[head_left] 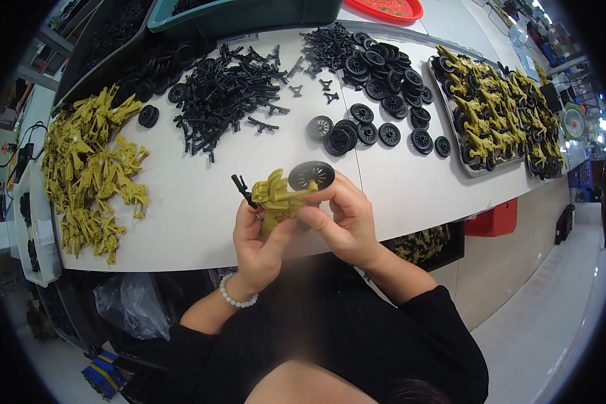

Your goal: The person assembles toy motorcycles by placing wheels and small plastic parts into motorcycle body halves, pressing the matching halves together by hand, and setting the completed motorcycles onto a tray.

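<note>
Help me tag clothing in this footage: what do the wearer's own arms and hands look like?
The left hand and right hand are ungloved. A bracelet of round, whitish beads circles the left wrist; the right wrist is bare. Black fabric sleeves end near the elbows, leaving the forearms uncovered.

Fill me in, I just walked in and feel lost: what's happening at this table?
A person's left hand and right hand hold a yellow toy motorbike above the near edge of the white table. A black wheel and a black handlebar show on it. Loose yellow parts lie on the left, loose wheels lie further back, and wheeled bikes fill a tray on the right.
</note>
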A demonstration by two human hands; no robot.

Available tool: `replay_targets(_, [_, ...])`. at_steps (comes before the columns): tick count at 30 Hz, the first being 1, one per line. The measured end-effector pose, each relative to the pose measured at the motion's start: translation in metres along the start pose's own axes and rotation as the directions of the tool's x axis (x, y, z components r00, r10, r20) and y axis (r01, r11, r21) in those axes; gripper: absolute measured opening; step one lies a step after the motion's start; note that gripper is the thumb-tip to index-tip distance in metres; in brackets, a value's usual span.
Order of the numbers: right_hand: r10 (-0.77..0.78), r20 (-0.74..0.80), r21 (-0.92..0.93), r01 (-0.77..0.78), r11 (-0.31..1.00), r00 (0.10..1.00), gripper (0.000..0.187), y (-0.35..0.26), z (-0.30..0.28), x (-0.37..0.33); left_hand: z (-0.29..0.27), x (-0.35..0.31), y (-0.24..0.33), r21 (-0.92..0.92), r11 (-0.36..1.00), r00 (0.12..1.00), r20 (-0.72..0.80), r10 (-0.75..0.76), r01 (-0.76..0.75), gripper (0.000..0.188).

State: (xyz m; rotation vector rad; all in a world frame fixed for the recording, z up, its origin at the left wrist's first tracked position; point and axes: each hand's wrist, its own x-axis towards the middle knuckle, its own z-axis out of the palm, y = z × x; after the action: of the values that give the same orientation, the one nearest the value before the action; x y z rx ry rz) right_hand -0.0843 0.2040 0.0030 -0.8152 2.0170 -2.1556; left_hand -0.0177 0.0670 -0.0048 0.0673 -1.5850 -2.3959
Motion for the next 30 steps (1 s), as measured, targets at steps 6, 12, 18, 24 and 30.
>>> replay_targets(6, [0.061, 0.063, 0.006, -0.062, 0.998, 0.996, 0.03, -0.012, -0.009, 0.001, -0.014, 0.001, -0.002, -0.116, 0.987, 0.991, 0.087, -0.098, 0.107, 0.041])
replay_targets(12, [-0.057, 0.06, -0.049, 0.06, 0.997, 0.997, 0.031, -0.013, -0.012, 0.002, -0.013, 0.008, -0.001, -0.233, 0.967, 0.974, 0.22, -0.049, 0.101, 0.036])
replay_targets(18, [-0.188, 0.099, -0.299, 0.209, 0.931, 0.977, 0.03, -0.019, -0.013, 0.007, -0.01, 0.006, 0.0, -0.229, 0.963, 0.982, 0.16, -0.104, 0.14, 0.028])
replay_targets(24, [-0.22, 0.085, -0.35, 0.235, 0.907, 0.972, 0.026, -0.021, -0.01, 0.009, -0.005, 0.008, 0.002, -0.22, 0.95, 0.974, 0.014, -0.226, 0.224, 0.027])
replay_targets(30, [-0.223, 0.065, -0.384, 0.23, 0.894, 0.973, 0.024, -0.018, -0.012, 0.008, 0.0, 0.011, 0.006, -0.296, 0.889, 0.935, 0.052, -0.351, 0.35, 0.026])
